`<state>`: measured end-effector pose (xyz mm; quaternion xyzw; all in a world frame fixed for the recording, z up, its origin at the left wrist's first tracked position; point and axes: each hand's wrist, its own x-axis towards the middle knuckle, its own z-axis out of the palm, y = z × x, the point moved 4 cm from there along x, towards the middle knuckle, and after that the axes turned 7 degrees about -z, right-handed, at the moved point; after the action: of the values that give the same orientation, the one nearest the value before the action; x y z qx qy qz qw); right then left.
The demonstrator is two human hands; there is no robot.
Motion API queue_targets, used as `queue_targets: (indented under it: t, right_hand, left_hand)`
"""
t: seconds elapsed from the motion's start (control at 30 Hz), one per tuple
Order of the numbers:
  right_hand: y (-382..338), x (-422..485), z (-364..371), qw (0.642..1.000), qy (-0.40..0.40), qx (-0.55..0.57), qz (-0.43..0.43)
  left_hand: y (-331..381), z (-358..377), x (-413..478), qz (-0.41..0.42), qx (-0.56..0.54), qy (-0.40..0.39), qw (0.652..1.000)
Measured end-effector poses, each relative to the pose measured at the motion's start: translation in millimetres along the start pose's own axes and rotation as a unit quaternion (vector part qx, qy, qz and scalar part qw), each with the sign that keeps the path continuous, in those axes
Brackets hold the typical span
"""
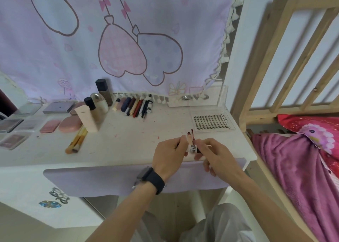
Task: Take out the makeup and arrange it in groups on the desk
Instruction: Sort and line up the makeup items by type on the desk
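Observation:
Over the desk's front right edge, my left hand (pixel 169 150) and my right hand (pixel 213 155) together hold a small bundle of lip-gloss tubes (pixel 192 144) with dark red tips and a black-and-white label. A row of pens and lipsticks (pixel 134 105) lies at the back. Bottles (pixel 99 102) stand left of them, next to a pale pink box (pixel 86 117). Eyeshadow palettes (pixel 20 120) and pink compacts (pixel 61 125) fill the left side. Makeup brushes (pixel 77 140) lie in front of the bottles. A false-lash tray (pixel 211 121) sits at the right.
The white desk (pixel 119 144) has a lilac drawer front (pixel 110 179) below my hands. A clear acrylic box (pixel 198 96) stands at the back right. A pastel cloth (pixel 113 36) hangs behind. A wooden bed frame (pixel 286 61) with pink bedding (pixel 297 161) borders the right.

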<state>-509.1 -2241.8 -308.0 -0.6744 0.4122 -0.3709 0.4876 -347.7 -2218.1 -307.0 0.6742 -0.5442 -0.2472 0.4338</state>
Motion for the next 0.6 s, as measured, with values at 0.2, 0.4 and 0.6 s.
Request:
queue_targets:
  t: [0.2,0.4,0.6]
  right_hand:
    - [0,4,-3,0.999,-0.003,0.005,-0.036]
    - [-3,4,-1,1.0,-0.005,-0.012,0.017]
    - [-1,5,-8,1.0,-0.013,0.019,-0.014]
  left_hand:
    - [-1,-1,4,0.001,0.017,-0.003,1.0]
    - [0,-2,4,0.013,0.029,0.004,0.999]
    - [4,-2,5,0.01,0.031,-0.002,0.999]
